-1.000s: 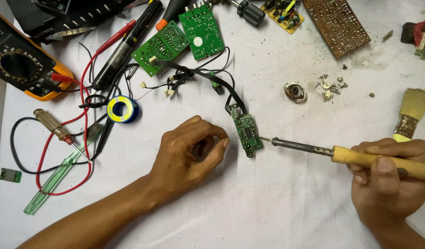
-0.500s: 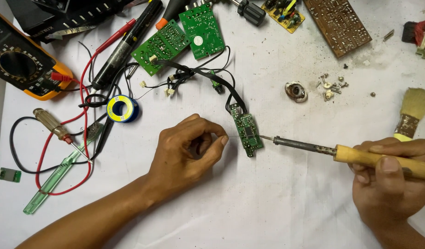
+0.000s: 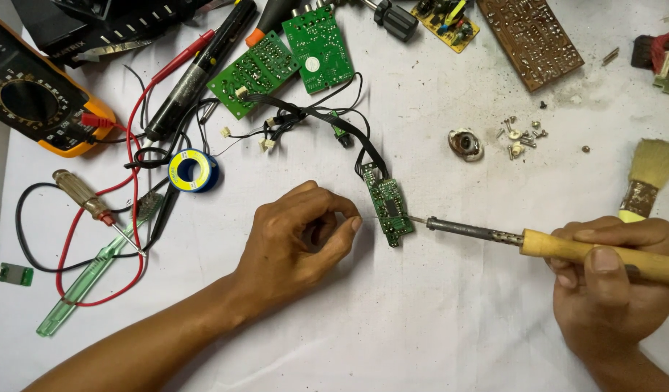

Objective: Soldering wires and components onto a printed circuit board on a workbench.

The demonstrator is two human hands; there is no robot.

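Two hands working over a white worktop (image 3: 436, 319), right hand (image 3: 610, 279) gripping a soldering iron (image 3: 552, 245) touching a small green circuit board (image 3: 387, 205), left hand (image 3: 298, 239) pinching thin solder wire (image 3: 369, 218) just beside it.

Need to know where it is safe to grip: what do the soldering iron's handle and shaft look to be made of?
The soldering iron handle in the right hand looks like wood: pale tan, matte, with a smooth rounded form. The shaft looks like bare metal, dull grey and darkened, with small holes near the handle. Its thin tip meets the small green circuit board, which the left hand is beside.
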